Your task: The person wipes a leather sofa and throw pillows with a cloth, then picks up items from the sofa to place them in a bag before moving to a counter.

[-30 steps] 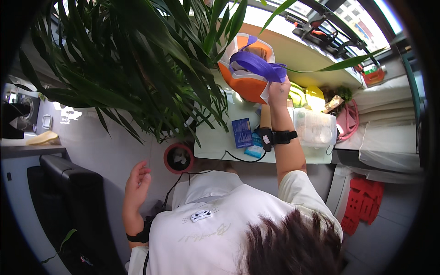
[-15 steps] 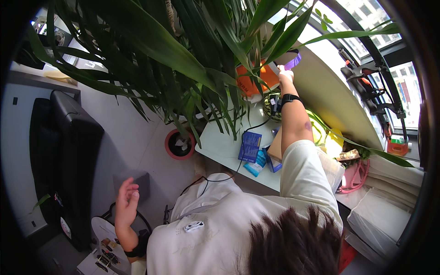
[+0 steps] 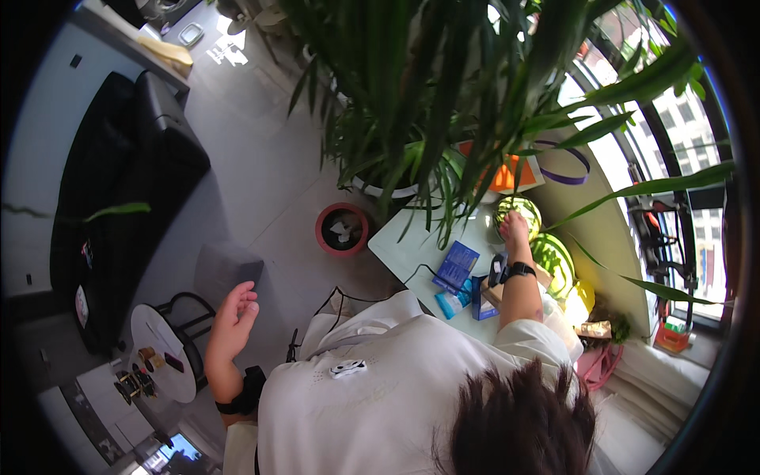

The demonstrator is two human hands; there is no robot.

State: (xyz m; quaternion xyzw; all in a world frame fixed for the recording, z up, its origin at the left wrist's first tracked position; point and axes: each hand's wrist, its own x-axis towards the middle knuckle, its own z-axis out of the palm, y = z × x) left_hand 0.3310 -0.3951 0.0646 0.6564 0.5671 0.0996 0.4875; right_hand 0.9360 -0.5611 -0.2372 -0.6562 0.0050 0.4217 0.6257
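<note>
My right hand is over a striped watermelon on the pale table, its fingers bunched and small; whether it touches the rind cannot be made out. Beside that wrist lies a small black device with a cable. A second, larger watermelon sits just right of the forearm. Behind the hand are an orange bag and a purple hoop, both apart from it. My left hand hangs in the air at the left, open with fingers extended, holding nothing.
Long-leaved plants overhang the table. Blue boxes and a light-blue packet lie near its front. A red pot stands on the floor. At left are a black sofa and a round side table.
My right hand has left the orange bag and purple hoop and drawn back toward me to the watermelon. The view has turned. My left hand remains raised and open.
</note>
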